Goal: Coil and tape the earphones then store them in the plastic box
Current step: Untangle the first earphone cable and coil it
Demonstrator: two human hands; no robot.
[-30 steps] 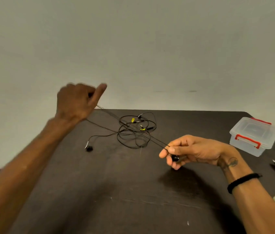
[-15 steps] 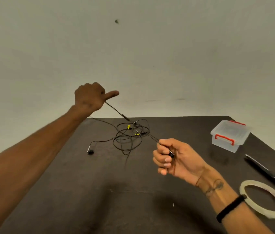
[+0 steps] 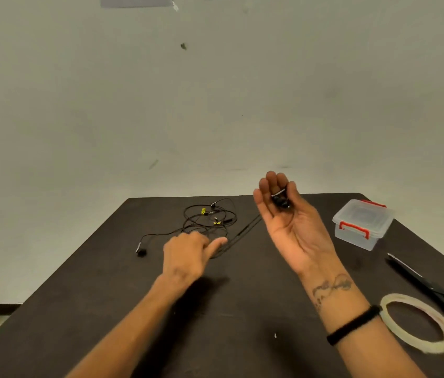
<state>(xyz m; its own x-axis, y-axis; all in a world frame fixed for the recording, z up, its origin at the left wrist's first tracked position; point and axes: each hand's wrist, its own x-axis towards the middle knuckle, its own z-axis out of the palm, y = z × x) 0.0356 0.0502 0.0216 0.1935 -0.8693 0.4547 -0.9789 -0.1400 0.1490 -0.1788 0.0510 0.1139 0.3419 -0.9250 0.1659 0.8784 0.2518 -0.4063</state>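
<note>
My right hand [image 3: 289, 227] is raised, palm toward me, fingers pointing up. Its thumb pins black earbuds [image 3: 280, 200] against the fingers. Their thin black cable [image 3: 245, 231] runs down and left from this hand to my left hand [image 3: 188, 255]. That hand is low over the table with its fingers curled and pinches the cable near its thumb tip. Behind it lies a tangle of other black earphones [image 3: 210, 216] with yellow tags, and one earbud [image 3: 141, 251] trails out to the left. The clear plastic box [image 3: 362, 227] with red latches stands shut at the right.
A roll of clear tape [image 3: 417, 323] lies flat at the near right, next to my right wrist. Black scissors [image 3: 433, 290] lie along the right edge of the dark table [image 3: 242, 309]. A bare wall stands behind the table.
My left hand came down from high at the back left to the table, right of the loose earbud. My right hand rose and turned palm up, showing the earbuds.
</note>
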